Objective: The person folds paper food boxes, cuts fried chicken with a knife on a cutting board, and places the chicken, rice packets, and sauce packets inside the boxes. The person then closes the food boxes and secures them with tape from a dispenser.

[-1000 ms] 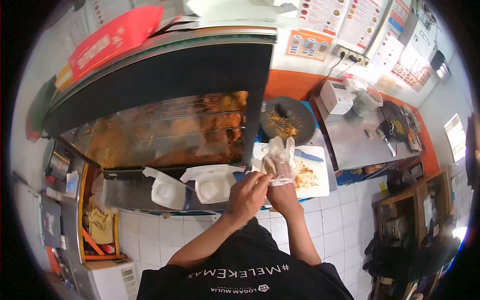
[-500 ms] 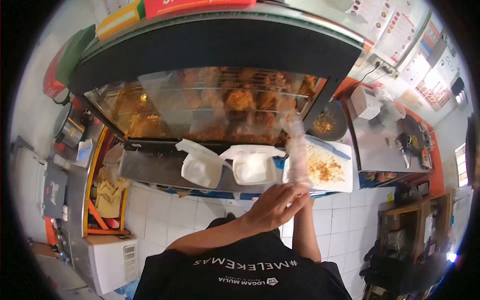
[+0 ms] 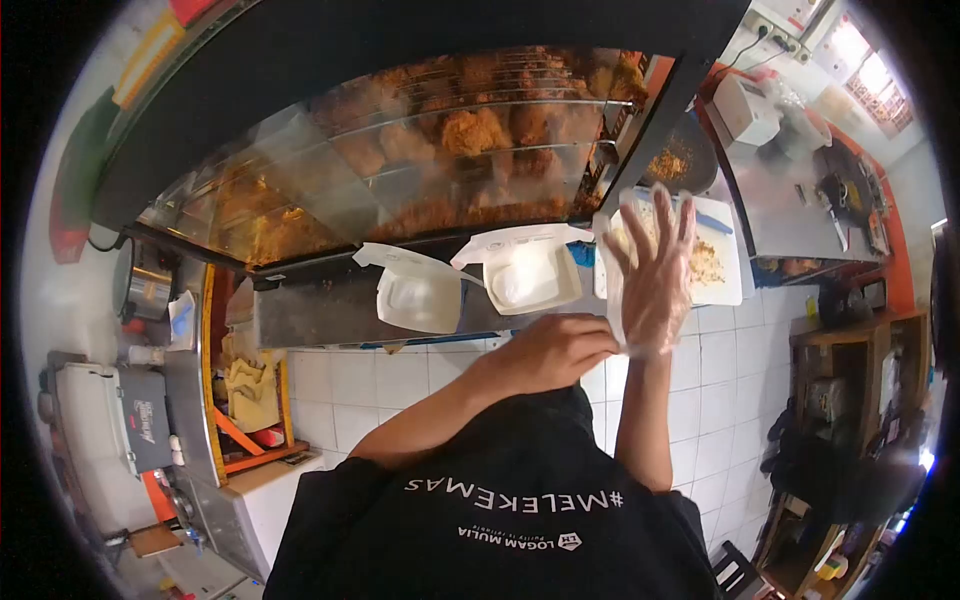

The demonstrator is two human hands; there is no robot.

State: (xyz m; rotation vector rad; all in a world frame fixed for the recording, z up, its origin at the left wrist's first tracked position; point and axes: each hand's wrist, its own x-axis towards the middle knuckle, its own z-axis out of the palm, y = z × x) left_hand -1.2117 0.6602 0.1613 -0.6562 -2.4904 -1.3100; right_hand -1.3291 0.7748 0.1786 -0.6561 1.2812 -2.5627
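Clear glove (image 3: 648,335), pinched by its edge
I see left hand (image 3: 560,350), fingers clamped there; right hand (image 3: 655,275) inside, fingers apart.

Two hands: one left hand (image 3: 562,347), one right hand (image 3: 652,285); one clear plastic glove (image 3: 660,268). Two white boxes (image 3: 420,300) (image 3: 545,280), one cutting board (image 3: 729,272), one blue knife (image 3: 713,223), one dark pan (image 3: 703,160), one glass display case (image 3: 300,75). Browned food pieces (image 3: 473,132) inside: many, overlapping, no exact count.

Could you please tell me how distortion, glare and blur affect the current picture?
Head view: fisheye distortion bows the display case; head view: hazy reflections veil its glass; head view: the gloved right hand is slightly soft, yet its spread fingers are readable.
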